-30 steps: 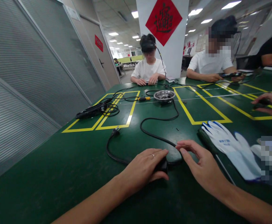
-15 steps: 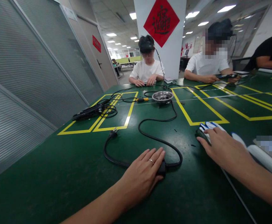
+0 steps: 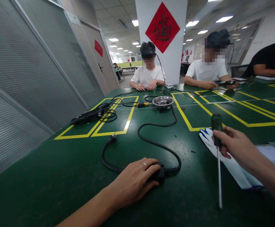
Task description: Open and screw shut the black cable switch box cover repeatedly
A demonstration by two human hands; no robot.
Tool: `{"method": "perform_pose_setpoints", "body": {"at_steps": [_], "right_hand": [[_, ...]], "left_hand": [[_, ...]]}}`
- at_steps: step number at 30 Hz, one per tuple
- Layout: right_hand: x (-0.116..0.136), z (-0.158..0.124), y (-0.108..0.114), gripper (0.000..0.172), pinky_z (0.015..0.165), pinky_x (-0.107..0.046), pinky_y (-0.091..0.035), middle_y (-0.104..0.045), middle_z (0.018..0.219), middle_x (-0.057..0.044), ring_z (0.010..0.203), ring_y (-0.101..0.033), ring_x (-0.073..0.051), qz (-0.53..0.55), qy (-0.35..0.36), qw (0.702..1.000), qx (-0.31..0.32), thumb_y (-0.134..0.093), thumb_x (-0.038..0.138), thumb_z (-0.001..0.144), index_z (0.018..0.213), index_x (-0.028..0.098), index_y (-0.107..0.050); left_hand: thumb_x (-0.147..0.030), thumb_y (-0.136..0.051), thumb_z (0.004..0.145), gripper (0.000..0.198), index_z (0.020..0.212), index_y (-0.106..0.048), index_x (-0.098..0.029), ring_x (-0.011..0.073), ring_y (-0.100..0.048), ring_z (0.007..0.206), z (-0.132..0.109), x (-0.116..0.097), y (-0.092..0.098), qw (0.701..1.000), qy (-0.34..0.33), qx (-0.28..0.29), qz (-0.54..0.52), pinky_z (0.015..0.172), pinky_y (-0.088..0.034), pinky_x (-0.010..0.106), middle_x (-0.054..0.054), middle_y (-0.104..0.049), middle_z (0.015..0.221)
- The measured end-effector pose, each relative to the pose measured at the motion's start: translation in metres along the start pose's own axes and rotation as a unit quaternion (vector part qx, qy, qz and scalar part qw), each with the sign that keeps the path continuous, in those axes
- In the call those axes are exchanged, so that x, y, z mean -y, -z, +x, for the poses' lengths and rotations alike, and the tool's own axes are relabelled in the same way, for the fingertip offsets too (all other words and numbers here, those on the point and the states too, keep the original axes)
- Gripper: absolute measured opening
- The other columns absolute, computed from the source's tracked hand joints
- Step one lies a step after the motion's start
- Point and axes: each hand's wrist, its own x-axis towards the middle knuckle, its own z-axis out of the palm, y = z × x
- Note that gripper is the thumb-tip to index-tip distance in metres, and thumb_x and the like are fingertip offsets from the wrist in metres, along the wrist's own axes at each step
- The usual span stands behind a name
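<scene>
My left hand [image 3: 134, 181] lies over a small black device [image 3: 159, 172] at the near end of a black power cable [image 3: 151, 142], fingers curled onto it. The cable loops over the green table [image 3: 57, 176], and its plug [image 3: 111, 138] lies to the left. My right hand [image 3: 234, 145] is closed round the dark green handle of a long screwdriver [image 3: 217, 126], held upright with the shaft [image 3: 219, 176] pointing down toward the table. A white and blue work glove [image 3: 232, 160] lies under that hand.
A steel bowl [image 3: 162, 101] stands mid-table, a yellow-handled screwdriver [image 3: 143, 104] beside it. A black bundle of cables [image 3: 90, 115] lies at the left inside yellow tape boxes. Three people sit at the far side. Paper [image 3: 274, 154] lies at the right.
My right hand moved from beside the device to the glove, closed on the screwdriver and lifted it upright. My left hand stayed on the device.
</scene>
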Motion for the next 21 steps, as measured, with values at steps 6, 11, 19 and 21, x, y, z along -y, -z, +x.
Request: {"method": "perform_pose_setpoints", "body": {"at_steps": [6, 11, 19, 21], "right_hand": [[0.016, -0.004, 0.009, 0.015, 0.049, -0.034, -0.051, -0.059, 0.084, -0.003, 0.060, -0.060, -0.016, 0.246, 0.000, 0.967, -0.061, -0.059, 0.033, 0.079, 0.081, 0.023, -0.049], [0.022, -0.021, -0.001, 0.020, 0.065, -0.039, -0.058, -0.062, 0.091, -0.004, 0.073, -0.065, -0.019, 0.225, 0.071, 0.961, -0.145, -0.068, 0.021, 0.073, 0.090, 0.022, -0.058], [0.024, -0.036, -0.020, 0.021, 0.076, -0.031, -0.059, -0.060, 0.098, -0.003, 0.078, -0.068, -0.016, 0.174, 0.105, 0.975, -0.094, -0.066, 0.020, 0.076, 0.095, 0.022, -0.056], [0.024, -0.036, -0.021, 0.022, 0.077, -0.031, -0.059, -0.060, 0.099, -0.003, 0.079, -0.068, -0.016, 0.173, 0.109, 0.974, -0.095, -0.066, 0.021, 0.076, 0.095, 0.023, -0.055]], "left_hand": [[-0.031, -0.053, 0.094, 0.039, 0.131, -0.045, -0.025, 0.0250, -0.053, 0.119, 0.001, -0.001, 0.006, 1.000, 0.002, 0.007, -0.010, 0.096, -0.048, 0.041, 0.009, -0.051, 0.135], [-0.027, -0.053, 0.093, 0.038, 0.131, -0.045, -0.025, 0.0239, -0.054, 0.117, 0.003, -0.002, 0.007, 1.000, 0.005, 0.010, -0.020, 0.095, -0.049, 0.041, 0.008, -0.052, 0.133], [-0.027, -0.051, 0.094, 0.039, 0.133, -0.043, -0.025, 0.0241, -0.051, 0.118, 0.003, -0.003, 0.008, 0.999, 0.007, 0.022, -0.029, 0.097, -0.046, 0.042, 0.007, -0.050, 0.135], [-0.028, -0.050, 0.095, 0.039, 0.133, -0.043, -0.025, 0.0246, -0.051, 0.117, 0.003, -0.002, 0.007, 0.999, 0.007, 0.028, -0.027, 0.097, -0.046, 0.043, 0.007, -0.049, 0.136]]}}
